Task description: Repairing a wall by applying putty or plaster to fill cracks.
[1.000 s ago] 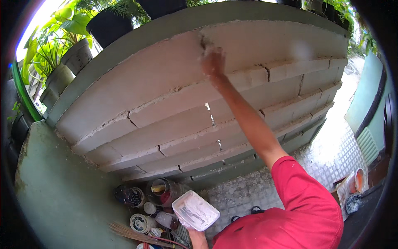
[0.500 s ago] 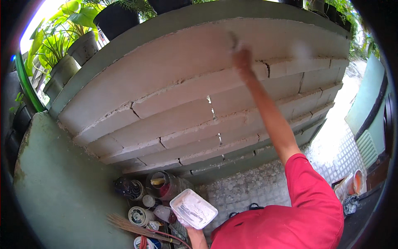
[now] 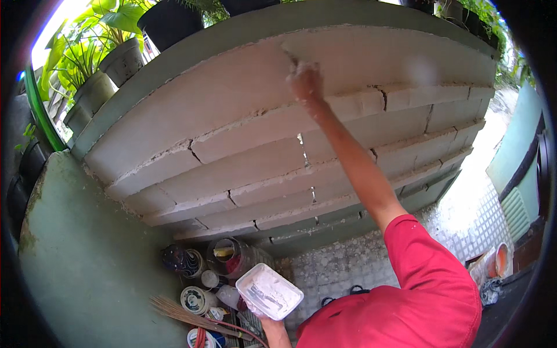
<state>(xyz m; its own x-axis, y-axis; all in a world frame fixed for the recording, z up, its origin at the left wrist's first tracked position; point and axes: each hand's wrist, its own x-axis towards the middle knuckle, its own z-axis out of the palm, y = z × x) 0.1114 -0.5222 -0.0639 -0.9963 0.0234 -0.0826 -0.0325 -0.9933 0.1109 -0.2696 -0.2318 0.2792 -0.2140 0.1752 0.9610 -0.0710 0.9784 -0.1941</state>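
Observation:
In my left hand [image 3: 257, 310] is a white rectangular plastic tub [image 3: 241, 285], tilted, with pale pinkish paste smeared inside. Most of the left fingers are hidden beneath it. My right arm reaches far up to the top band of the pale stepped wall [image 3: 203, 81]. There my right hand [image 3: 306, 81], spotted with white, is closed around what looks like a putty knife [image 3: 292, 57]. Its pale, blurred tip is against or very near the wall surface, just below the green ledge; exact contact is hard to make out.
Potted plants [image 3: 123, 61] line the green ledge [image 3: 243, 29]. Cracks and rough seams cross the wall's lower steps. Buckets [image 3: 196, 300], a clear container [image 3: 246, 255] and a twig broom [image 3: 180, 311] crowd the floor at lower left. An orange-lined bucket [image 3: 500, 260] stands at right.
My right hand has swept left along the top band with the putty knife. The left hand and tub have barely moved; the view has shifted slightly.

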